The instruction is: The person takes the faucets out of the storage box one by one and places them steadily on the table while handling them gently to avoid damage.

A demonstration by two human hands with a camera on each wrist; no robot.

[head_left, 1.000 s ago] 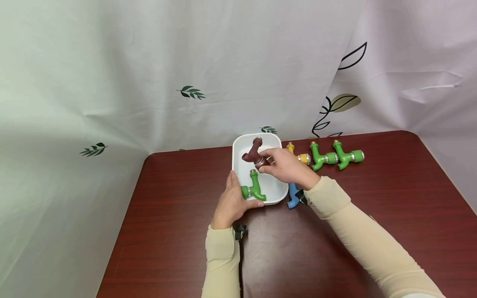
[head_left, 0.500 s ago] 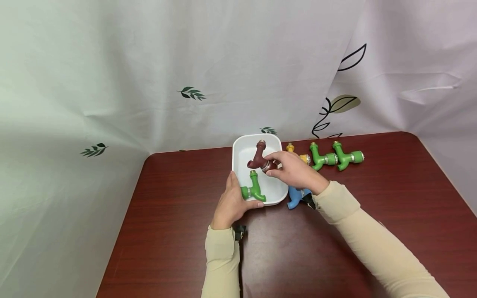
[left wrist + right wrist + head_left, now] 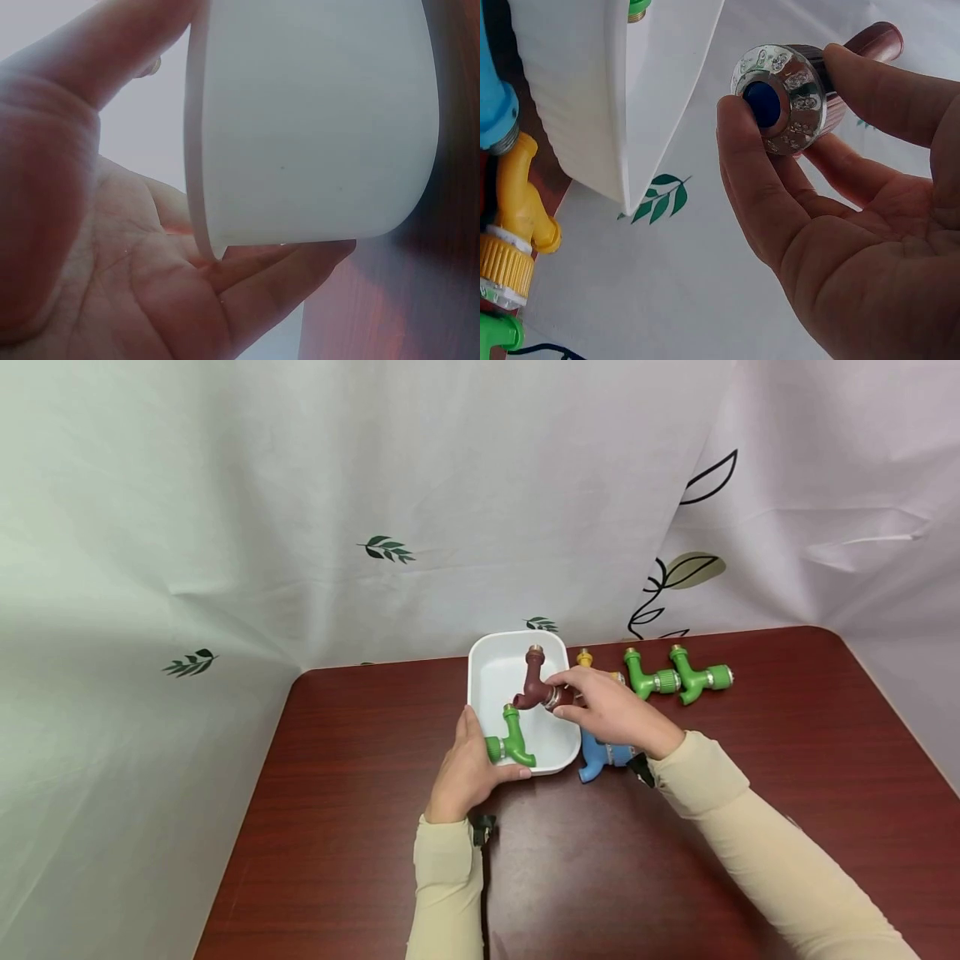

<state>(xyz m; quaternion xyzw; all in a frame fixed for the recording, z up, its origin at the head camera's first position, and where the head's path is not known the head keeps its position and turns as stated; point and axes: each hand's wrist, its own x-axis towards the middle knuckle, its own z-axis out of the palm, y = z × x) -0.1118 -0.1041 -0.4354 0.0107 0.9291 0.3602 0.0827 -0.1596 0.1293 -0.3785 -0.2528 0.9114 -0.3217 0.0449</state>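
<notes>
My right hand [image 3: 611,708] pinches a dark brown tap [image 3: 534,681] by its handle, above the right part of a white plastic tray [image 3: 480,656]. In the right wrist view the tap's silvery knob end with a blue centre [image 3: 763,103] shows between thumb and fingers. My left hand [image 3: 461,772] holds the tray's near left corner, thumb along the front side and fingers along the left wall. In the left wrist view those fingers lie against the tray's outer wall [image 3: 315,135]. Inside the tray, near that hand, lies a green tap [image 3: 513,737], its handle partly hidden.
Right of the tray lie a blue tap [image 3: 596,756], a yellow tap [image 3: 514,187] partly behind my right hand, and two green taps, one nearer [image 3: 647,677] and one farther right [image 3: 701,675]. All rest on a reddish-brown table [image 3: 360,760] with a white curtain [image 3: 450,485] behind.
My right hand has moved right and slightly toward me, carrying the brown tap from over the tray's middle toward its right side. The left hand and the tray have stayed put.
</notes>
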